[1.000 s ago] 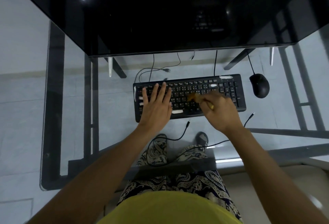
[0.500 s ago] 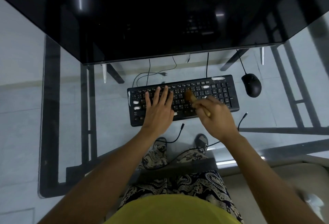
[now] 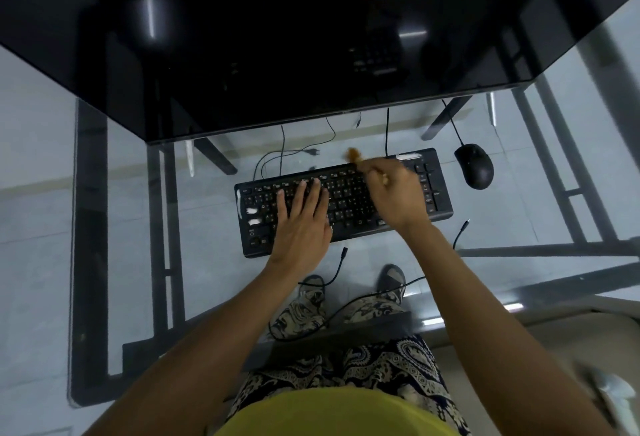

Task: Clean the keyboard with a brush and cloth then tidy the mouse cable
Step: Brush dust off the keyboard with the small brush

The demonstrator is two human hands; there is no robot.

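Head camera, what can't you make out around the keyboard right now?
- Brush: motion-blurred, handle mostly hidden inside the right hand.
- Keyboard keys: legends too small, middle covered by the left hand.
- Mouse cable: disappears behind the dark monitor.
- Cloth: not visible.

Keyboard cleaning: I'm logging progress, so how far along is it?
Done: nothing visibly finished. In hand: right hand sweeps the brush at the keyboard far edge, left hand steadying it. Left: cloth wipe, no cloth visible; mouse cable untidied.
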